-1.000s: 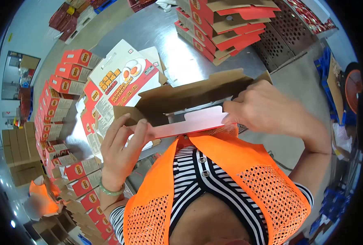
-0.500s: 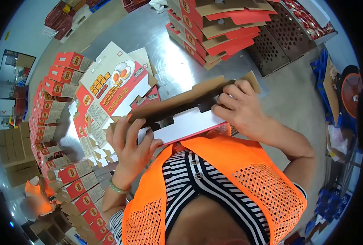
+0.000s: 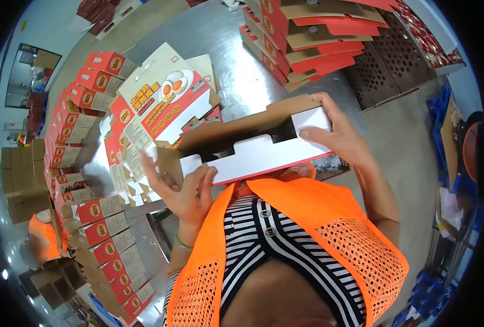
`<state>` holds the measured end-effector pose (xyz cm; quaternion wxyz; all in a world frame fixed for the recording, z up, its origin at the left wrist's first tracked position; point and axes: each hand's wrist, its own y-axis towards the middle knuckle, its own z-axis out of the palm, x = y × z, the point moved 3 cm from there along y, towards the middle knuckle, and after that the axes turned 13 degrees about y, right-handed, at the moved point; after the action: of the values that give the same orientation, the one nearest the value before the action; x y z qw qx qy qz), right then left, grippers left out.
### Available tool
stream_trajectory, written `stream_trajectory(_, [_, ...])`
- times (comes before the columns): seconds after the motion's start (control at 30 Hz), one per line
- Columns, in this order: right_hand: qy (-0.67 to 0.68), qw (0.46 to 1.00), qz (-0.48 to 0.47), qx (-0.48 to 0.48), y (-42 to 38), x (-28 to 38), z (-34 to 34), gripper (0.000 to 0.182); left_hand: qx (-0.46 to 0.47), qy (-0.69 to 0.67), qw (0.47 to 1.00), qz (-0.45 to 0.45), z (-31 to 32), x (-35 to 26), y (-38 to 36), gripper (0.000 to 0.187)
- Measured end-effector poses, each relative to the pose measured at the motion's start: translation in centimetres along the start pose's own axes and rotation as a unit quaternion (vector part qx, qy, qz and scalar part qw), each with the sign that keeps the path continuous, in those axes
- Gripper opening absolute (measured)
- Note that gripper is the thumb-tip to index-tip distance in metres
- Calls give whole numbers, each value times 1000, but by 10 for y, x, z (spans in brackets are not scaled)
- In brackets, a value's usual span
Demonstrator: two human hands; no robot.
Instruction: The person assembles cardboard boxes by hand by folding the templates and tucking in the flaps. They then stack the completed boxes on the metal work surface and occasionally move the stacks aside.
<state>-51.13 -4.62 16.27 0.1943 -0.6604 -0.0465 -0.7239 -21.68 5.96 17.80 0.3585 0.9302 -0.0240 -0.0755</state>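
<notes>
An open cardboard box [image 3: 261, 158], brown inside with white flaps and a red lower edge, is held in front of my chest. My left hand [image 3: 185, 188] grips its left end, thumb and a finger pinching near the small white flap while other fingers spread. At the right end, my right hand [image 3: 337, 131] clasps the corner, its thumb pressing on a white flap and the fingers behind the cardboard. Just beyond the box lie flat printed cartons [image 3: 160, 101] with an egg picture on the metal table [image 3: 215, 41].
Stacked red boxes with brown open flaps [image 3: 318, 41] stand at the back right. Rows of red boxes [image 3: 97, 229] line the left. A perforated brown crate [image 3: 386, 60] is at the right. A person in an orange vest [image 3: 47, 234] is at the far left.
The box's inside and white front flap show more fully. My right hand has shifted its hold, with the thumb now on the white end flap. My left fingers have spread apart.
</notes>
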Motion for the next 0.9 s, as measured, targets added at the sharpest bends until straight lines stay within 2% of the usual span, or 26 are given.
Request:
stream_trajectory(0.03, [-68, 998, -7, -5, 2, 1, 1, 59, -13, -95, 994, -42, 6, 8, -9, 24])
stream_trajectory(0.07, [-129, 991, -29, 1, 2, 4, 1, 62, -43, -139, 989, -25, 9, 11, -13, 31])
stream_trajectory(0.1, [-127, 991, -30, 16, 2, 4, 2, 62, -64, -227, 969, -68, 12, 10, -11, 39])
stream_trajectory(0.17, [-182, 982, -47, -10, 2, 8, 6, 66, 61, -292, 951, -85, 22, 21, -21, 50])
stream_trajectory(0.2, [-153, 988, -32, -4, 1, 14, 10, 66, 123, -290, 943, -106, 10, 11, -4, 60])
stream_trajectory(0.23, [-154, 987, -34, 11, 0, 14, 11, 66, 116, -281, 946, -116, 5, 7, 4, 60])
stream_trajectory(0.3, [-146, 989, -33, 6, -4, 13, 11, 63, 201, -304, 888, -280, 10, 7, 5, 68])
stream_trajectory(0.33, [-100, 994, -41, 4, -6, 13, 13, 57, 144, -219, 942, -211, 13, 3, 10, 72])
stream_trajectory(0.37, [-98, 994, -43, 14, -6, 11, 12, 57, 139, -211, 943, -216, 11, 4, 19, 72])
stream_trajectory(0.4, [-78, 996, -30, 16, -6, 7, 9, 54, 113, -49, 981, -150, 2, 1, 33, 73])
stream_trajectory(0.43, [-57, 998, -15, 16, -6, 4, 7, 50, 87, 112, 987, -77, -2, -2, 43, 74])
stream_trajectory(0.47, [-55, 998, -14, 19, -5, 2, 7, 50, 99, 20, 990, -96, 1, 4, 44, 68])
stream_trajectory(0.5, [-66, 996, -62, 27, -4, 3, 6, 45, 99, 23, 990, -99, 5, 10, 41, 68])
stream_trajectory(0.53, [-75, 991, -109, 33, -3, 3, 5, 40, 219, -42, 961, -163, 16, 18, 33, 66])
stream_trajectory(0.57, [-73, 991, -108, 34, -1, -2, 3, 40, 333, -107, 910, -221, 25, 21, 25, 64])
stream_trajectory(0.6, [-6, 990, -125, 60, 2, -6, 0, 36, 303, -42, 934, -183, 21, 16, 29, 57])
stream_trajectory(0.63, [61, 984, -141, 85, 4, -8, -2, 34, 306, -42, 933, -184, 22, 14, 30, 57])
stream_trajectory(0.7, [52, 987, -116, 94, 7, -6, -6, 34, 187, -75, 977, -69, 19, 7, 41, 38])
stream_trajectory(0.73, [43, 989, -97, 102, 9, -4, -8, 36, 187, -76, 977, -63, 19, 9, 41, 38])
stream_trajectory(0.8, [8, 988, -105, 110, 13, 1, -8, 35, 70, -258, 963, -30, 11, 14, 35, 20])
stream_trajectory(0.83, [-33, 985, -112, 127, 13, 6, -6, 34, 74, -264, 961, -29, 12, 17, 32, 20])
stream_trajectory(0.9, [-25, 986, -82, 140, 12, 17, -3, 34, 87, -352, 932, -32, 15, 25, 28, 12])
